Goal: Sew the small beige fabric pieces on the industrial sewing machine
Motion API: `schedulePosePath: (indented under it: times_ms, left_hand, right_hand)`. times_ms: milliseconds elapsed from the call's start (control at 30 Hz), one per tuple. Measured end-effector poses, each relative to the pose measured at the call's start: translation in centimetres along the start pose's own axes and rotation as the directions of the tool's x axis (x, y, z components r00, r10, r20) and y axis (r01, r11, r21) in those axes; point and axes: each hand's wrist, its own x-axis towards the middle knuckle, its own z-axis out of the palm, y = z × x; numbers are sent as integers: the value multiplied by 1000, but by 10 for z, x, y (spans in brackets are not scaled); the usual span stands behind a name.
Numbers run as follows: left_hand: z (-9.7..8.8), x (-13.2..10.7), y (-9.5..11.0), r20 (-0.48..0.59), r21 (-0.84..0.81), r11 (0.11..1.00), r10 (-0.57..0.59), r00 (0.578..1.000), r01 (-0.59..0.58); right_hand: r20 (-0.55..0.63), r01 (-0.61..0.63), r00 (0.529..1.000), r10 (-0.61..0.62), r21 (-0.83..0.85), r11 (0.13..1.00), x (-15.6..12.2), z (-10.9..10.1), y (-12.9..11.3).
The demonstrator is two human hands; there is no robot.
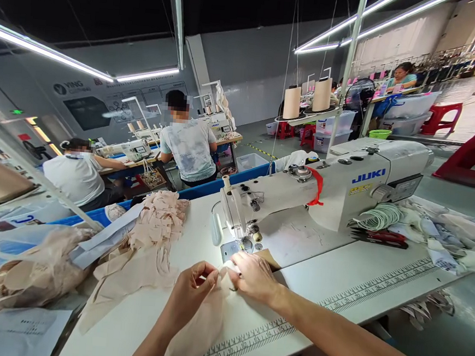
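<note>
A thin, pale beige piece of fabric lies on the white sewing table, running from the needle area toward the front edge. My left hand pinches its upper edge between thumb and fingers. Close beside it, my right hand grips the same fabric just in front of the presser foot, with the fingertips partly hidden. The white sewing machine stands behind both hands, its needle and foot right above the fabric's far end. Whether the fabric lies under the foot I cannot tell.
Stacked beige fabric pieces lie left on the table. At right are thread snips, a coil of pale cord and a scrap pile. A printed ruler runs along the front. Co-workers sit and stand at machines beyond.
</note>
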Motion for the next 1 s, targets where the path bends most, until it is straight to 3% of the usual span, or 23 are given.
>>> schedulePosePath:
  times_ms: [100,200,300,433,533,600,667,800,1000]
  left_hand:
    - [-15,-1,-4,-57,-109,993,-49,997,43]
    - [-37,-6,-14,-11,-112,980,-165,986,163]
    - [-57,-18,-29,65,129,970,-214,975,204]
    - [-72,-36,-54,-5,496,847,-218,976,191]
    - [-82,-41,-67,-103,603,779,-136,985,171]
    - [-90,-37,-72,-173,664,741,19,985,102]
    - [-95,-31,-74,-169,724,689,147,975,22]
    - [-99,-18,-80,-66,787,616,145,987,-37]
    - [-103,-20,-95,-31,812,578,178,984,-79]
  right_hand:
    - [-16,5,1000,-4,84,996,-2,-5,7]
    - [2,32,999,-32,183,983,-5,-15,14]
    - [15,79,996,-84,200,977,-6,-19,21]
    - [-31,218,975,-222,-92,972,-4,-8,29]
    - [-75,235,960,-268,-300,924,-3,0,33]
    - [-105,189,965,-241,-362,913,-3,2,35]
    - [-124,139,972,-201,-389,911,-3,0,38]
    - [-103,97,984,-146,-378,921,-3,-5,41]
    - [-62,57,995,-77,-272,961,-2,-18,40]
